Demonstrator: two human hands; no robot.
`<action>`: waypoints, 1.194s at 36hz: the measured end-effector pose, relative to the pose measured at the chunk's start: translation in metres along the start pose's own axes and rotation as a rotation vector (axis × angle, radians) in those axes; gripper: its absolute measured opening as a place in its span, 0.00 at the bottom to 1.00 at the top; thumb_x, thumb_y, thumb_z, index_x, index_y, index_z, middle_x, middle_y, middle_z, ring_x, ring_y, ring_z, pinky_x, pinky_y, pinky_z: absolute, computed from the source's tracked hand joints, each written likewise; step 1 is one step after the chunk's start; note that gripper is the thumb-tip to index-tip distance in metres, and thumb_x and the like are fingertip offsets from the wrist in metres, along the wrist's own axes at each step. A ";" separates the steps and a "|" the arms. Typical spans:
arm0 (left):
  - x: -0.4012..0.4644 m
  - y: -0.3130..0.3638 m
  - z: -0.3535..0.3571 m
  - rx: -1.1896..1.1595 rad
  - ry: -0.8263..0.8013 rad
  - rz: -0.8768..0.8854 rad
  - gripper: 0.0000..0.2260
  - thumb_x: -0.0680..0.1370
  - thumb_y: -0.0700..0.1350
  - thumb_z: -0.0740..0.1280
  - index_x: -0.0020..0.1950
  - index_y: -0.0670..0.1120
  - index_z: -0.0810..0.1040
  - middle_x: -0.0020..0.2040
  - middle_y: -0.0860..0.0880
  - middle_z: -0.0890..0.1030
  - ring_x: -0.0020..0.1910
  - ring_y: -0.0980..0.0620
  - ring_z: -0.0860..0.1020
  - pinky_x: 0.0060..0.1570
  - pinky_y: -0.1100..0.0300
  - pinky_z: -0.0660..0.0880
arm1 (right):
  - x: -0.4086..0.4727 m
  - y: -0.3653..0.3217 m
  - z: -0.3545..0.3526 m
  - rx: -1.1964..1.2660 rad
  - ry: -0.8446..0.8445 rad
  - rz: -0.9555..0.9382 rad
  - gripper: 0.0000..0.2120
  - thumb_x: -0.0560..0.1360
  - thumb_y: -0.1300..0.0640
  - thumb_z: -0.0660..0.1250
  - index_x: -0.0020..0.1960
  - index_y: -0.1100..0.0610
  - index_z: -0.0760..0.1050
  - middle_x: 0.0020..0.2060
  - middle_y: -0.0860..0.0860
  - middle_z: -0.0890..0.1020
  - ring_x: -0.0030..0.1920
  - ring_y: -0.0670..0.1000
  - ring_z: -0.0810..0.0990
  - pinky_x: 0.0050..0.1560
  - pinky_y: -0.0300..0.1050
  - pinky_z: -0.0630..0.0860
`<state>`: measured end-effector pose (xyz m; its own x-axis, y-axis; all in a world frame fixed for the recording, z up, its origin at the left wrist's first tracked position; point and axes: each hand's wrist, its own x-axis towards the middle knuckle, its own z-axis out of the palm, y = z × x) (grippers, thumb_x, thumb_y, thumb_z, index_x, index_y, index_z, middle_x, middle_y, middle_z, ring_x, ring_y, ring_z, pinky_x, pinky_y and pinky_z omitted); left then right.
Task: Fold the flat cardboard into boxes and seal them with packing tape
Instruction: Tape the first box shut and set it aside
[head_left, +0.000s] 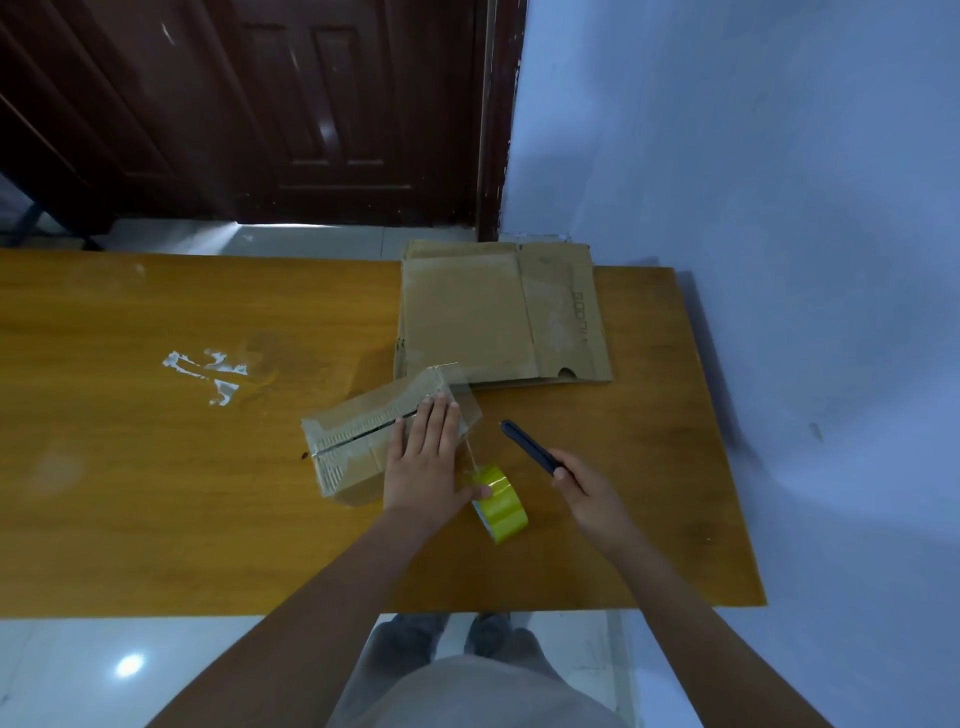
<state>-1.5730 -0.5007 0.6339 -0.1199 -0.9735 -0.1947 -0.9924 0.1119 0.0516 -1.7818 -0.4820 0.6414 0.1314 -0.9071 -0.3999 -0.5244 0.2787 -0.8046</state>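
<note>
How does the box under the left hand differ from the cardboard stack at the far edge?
The box is folded up into a closed shape; the cardboard stack lies flat. The box carries clear tape along its top seam, with a strip running to the tape roll; the stack is not sealed. The left hand presses on the box; nothing touches the stack. Both are brown cardboard on the table.

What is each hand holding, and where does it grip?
Right hand grips the dark cutter by its rear end. Left hand holds nothing, pressing flat on the taped box.
</note>
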 end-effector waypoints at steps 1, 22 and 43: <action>0.000 0.000 0.000 0.000 0.000 0.001 0.49 0.70 0.74 0.53 0.71 0.45 0.28 0.76 0.48 0.33 0.72 0.52 0.30 0.69 0.49 0.30 | -0.001 0.000 0.000 0.010 0.004 -0.001 0.13 0.82 0.55 0.54 0.65 0.52 0.69 0.50 0.49 0.76 0.51 0.48 0.75 0.50 0.39 0.71; 0.000 -0.001 0.003 -0.001 0.015 0.002 0.50 0.69 0.74 0.54 0.71 0.45 0.29 0.77 0.47 0.36 0.72 0.51 0.31 0.70 0.48 0.32 | -0.010 0.006 0.003 -0.033 0.085 -0.030 0.08 0.80 0.57 0.60 0.56 0.54 0.76 0.34 0.45 0.76 0.34 0.41 0.72 0.34 0.31 0.68; 0.000 -0.002 0.003 -0.018 -0.003 0.012 0.49 0.70 0.74 0.54 0.71 0.45 0.29 0.77 0.48 0.35 0.73 0.51 0.32 0.73 0.47 0.36 | 0.002 -0.009 0.012 -0.277 0.090 -0.076 0.12 0.80 0.55 0.59 0.60 0.55 0.78 0.34 0.46 0.77 0.31 0.41 0.73 0.30 0.33 0.67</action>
<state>-1.5709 -0.5003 0.6306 -0.1317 -0.9716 -0.1966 -0.9902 0.1197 0.0718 -1.7669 -0.4827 0.6424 0.1105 -0.9500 -0.2920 -0.7270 0.1231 -0.6755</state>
